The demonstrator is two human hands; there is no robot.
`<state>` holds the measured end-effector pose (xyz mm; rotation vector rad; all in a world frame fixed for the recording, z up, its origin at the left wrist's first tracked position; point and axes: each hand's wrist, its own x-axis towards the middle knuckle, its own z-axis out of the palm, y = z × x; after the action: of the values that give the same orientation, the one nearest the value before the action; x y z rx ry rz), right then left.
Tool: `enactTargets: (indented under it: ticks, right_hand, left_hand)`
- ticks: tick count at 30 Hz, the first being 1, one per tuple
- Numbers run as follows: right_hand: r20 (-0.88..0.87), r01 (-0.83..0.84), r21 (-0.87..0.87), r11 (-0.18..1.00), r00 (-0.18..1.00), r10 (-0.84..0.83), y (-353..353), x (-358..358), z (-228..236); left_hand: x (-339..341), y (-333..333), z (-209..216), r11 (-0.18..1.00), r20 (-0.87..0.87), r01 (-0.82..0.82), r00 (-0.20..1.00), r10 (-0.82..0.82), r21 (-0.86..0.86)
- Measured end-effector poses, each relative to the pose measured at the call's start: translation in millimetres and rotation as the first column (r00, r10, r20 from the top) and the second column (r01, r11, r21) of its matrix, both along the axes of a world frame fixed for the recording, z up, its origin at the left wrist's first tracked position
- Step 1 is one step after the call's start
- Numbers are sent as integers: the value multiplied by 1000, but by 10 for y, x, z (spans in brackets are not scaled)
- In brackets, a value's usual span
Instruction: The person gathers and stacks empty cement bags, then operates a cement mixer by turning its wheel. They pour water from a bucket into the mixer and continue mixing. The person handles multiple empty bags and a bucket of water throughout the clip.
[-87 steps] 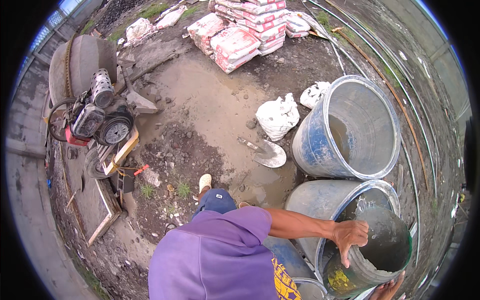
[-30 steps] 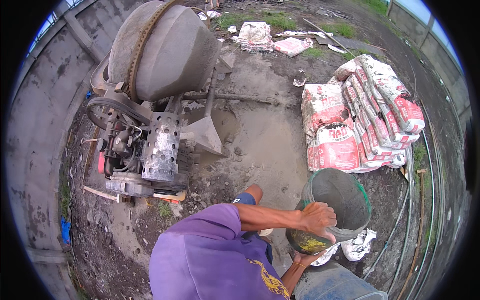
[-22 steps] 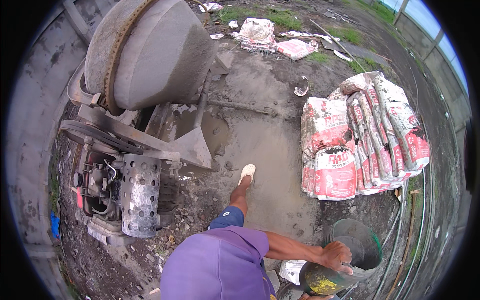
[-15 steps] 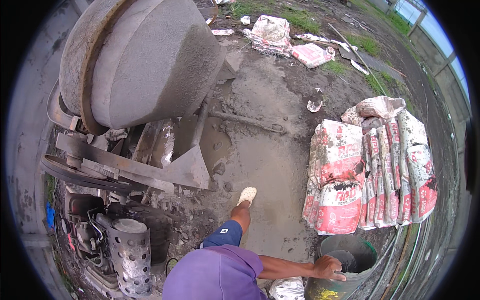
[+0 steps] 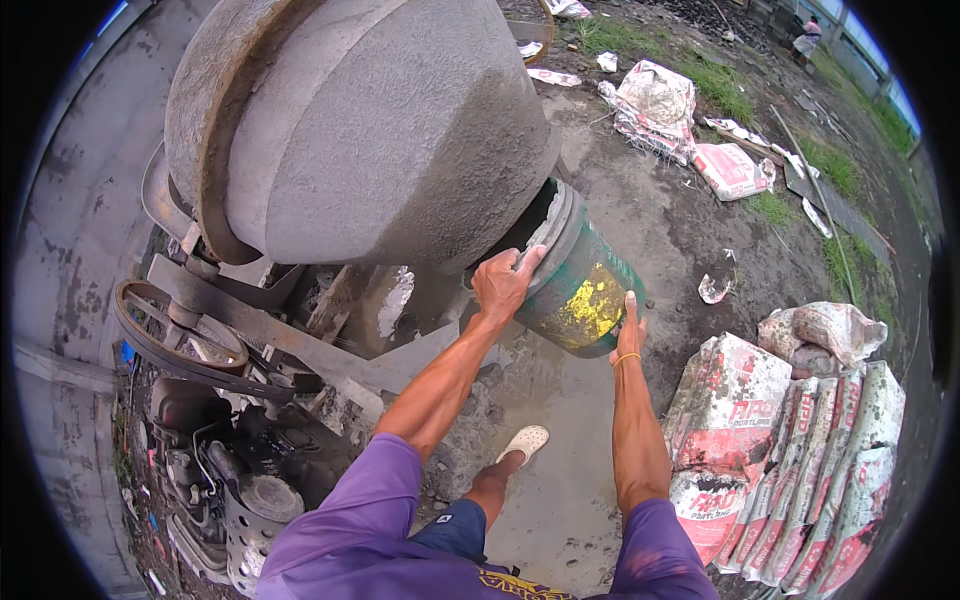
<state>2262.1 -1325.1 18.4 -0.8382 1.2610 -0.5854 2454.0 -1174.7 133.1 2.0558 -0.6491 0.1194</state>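
Tipped on its side, a dark green bucket point(image 5: 575, 290) with a yellow patch is lifted in front of the grey cement mixer drum point(image 5: 390, 130). Its mouth points up and left, close to the drum; what is inside is hidden. My left hand point(image 5: 507, 283) is closed over the grey-crusted rim. At the other end, my right hand point(image 5: 630, 332) grips the bucket near its base, with the thumb along the side and the fingers mostly out of sight underneath.
The mixer's engine point(image 5: 205, 460) and pulley wheel point(image 5: 180, 340) stand at left. Cement bags point(image 5: 725, 400) are stacked at right. More crumpled bags point(image 5: 655, 105) lie farther off. My shoe point(image 5: 525, 442) rests on wet, muddy ground. A distant person point(image 5: 808, 38) is at far right.
The bucket has risen from beside the cement bags at lower right to the mixer drum, and is now tilted. One hand showed on its rim before; now both hold it.
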Motion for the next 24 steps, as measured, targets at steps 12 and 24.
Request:
enactTargets:
  ticks: [12, 24]
  right_hand:
    - [596, 143, 149, 979, 776, -204, 1028, -1643, 273]
    - [526, 804, 233, 547, 369, -766, 5689, -6052, 1275]
  left_hand:
    - [-1763, 146, 1082, 890, 563, 454, 748, -351, -48]
    - [-6344, 3327, 2070, 62, 562, 989, 127, -818, -134]
